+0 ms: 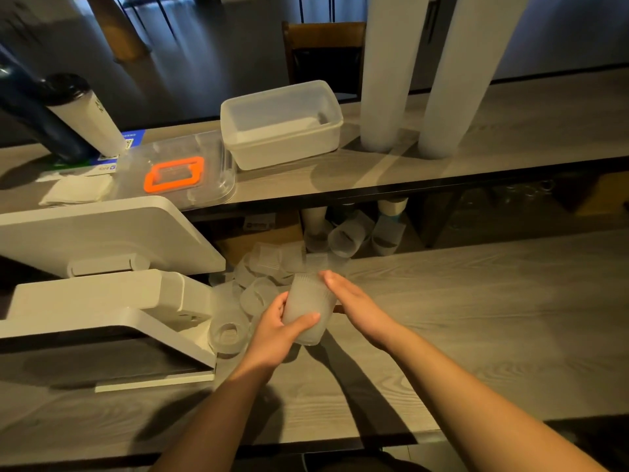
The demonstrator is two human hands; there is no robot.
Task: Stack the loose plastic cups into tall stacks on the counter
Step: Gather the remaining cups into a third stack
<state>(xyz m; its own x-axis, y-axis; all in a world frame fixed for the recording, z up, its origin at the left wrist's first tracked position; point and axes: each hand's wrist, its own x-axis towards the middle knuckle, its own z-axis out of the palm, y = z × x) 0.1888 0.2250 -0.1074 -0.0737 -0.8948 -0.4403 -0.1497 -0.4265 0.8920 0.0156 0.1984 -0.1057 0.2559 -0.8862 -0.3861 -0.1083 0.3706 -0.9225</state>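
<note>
So there's a short stack of cups (pixel 308 310) lifted just above the near counter (pixel 476 318), with the left hand (pixel 272 330) wrapped round its lower end and the right hand (pixel 354 301) laid flat-fingered along its far side. Looks like mid-build: loose cups (pixel 258 294) lie just left of it. Next move's probably grabbing one and nesting it on straight, then standing it by the two tall stacks (pixel 384 107) on the far shelf.

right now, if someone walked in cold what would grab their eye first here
Probably the two hands at centre: the left hand grips a short stack of frosted cups while the right hand rests flat against its side. Next, two tall cup stacks on the upper shelf at right, and loose cups piled beside the white terminal.
</note>
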